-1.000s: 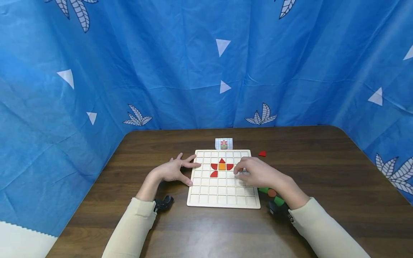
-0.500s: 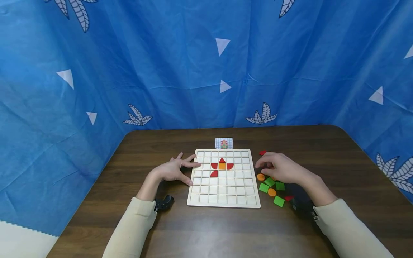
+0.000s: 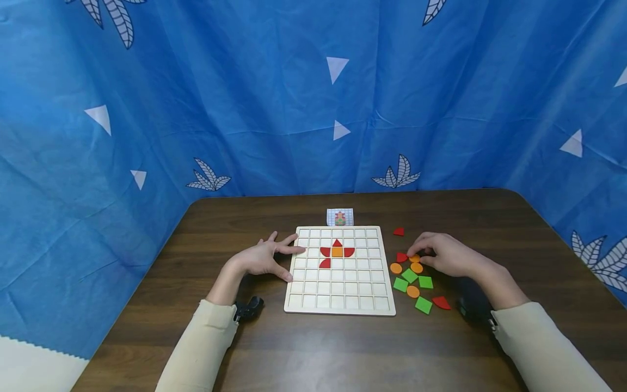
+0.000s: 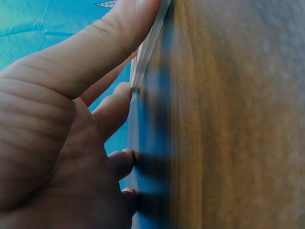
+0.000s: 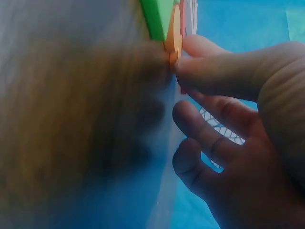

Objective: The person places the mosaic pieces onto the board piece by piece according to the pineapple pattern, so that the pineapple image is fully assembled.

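A white gridded board [image 3: 343, 294] lies on the table. Set in its squares are a red triangle [image 3: 337, 243], an orange square [image 3: 337, 252] and several red quarter-circle pieces [image 3: 325, 263]. My left hand [image 3: 266, 259] rests at the board's left edge, fingers spread, index fingertip over the rim and thumb against the side. Right of the board, my right hand [image 3: 448, 255] pinches an orange disc [image 3: 415, 258] between thumb and index finger, low at the table. In the right wrist view the thumb tip meets the orange disc [image 5: 173, 59]; the other fingers curl loosely.
Beside the board lie several green squares [image 3: 423, 305], more orange discs [image 3: 413, 292] and loose red quarter-circles [image 3: 441, 302]. A small printed pattern card [image 3: 340, 217] sits behind the board. A blue curtain [image 3: 294, 109] hangs behind the brown table [image 3: 235, 218].
My right hand has moved from over the board's right side rightward to the loose pieces, and its thumb and index finger have come to an orange disc. The left hand stays put.
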`<state>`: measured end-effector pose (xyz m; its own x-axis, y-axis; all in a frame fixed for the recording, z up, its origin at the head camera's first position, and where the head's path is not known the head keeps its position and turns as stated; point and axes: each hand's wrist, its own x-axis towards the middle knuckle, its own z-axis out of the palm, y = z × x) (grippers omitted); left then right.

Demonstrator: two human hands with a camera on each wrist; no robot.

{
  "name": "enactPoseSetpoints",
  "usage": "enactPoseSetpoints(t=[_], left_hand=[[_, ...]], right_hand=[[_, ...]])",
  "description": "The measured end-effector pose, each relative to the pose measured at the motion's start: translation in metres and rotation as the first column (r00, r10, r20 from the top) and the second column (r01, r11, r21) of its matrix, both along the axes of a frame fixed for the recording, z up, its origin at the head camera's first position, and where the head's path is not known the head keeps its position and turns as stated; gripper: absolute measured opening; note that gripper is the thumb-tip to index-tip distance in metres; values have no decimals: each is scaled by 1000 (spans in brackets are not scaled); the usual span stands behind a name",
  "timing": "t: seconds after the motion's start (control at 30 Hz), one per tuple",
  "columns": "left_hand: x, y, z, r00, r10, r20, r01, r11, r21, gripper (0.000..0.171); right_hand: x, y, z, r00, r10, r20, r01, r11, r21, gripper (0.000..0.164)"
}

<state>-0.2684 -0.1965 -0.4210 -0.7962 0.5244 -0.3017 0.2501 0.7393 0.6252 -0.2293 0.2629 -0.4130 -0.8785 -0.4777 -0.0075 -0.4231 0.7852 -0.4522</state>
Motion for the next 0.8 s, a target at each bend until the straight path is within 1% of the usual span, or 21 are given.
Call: enactPoseSetpoints(t=[0.17,0.33,0.47,0.63,0.8], left_hand=[[0,0,1,1000,5,5,-5,1000,1,75],[0,0,0,1000,5,7,-5,1000,1,75],[0,-1,0,1000,-3,5,3,1000,-2,75],[-1,-1,-1,1000,-6,1,6,1000,-4,75],[-1,-1,-1,1000,-2,3,2,1000,-2,75]], right_hand=[[0,4,-1,1000,9,14,-9,1000,11,20],[3,7,-1,999,-22,34,21,1000,17,16],[2,7,0,998,-44,36,43,998,44,15],[-2,-3,5,998,-55,30,53,996,75,19],[-4,-21,12,999,-50,22,48,997,62,23]])
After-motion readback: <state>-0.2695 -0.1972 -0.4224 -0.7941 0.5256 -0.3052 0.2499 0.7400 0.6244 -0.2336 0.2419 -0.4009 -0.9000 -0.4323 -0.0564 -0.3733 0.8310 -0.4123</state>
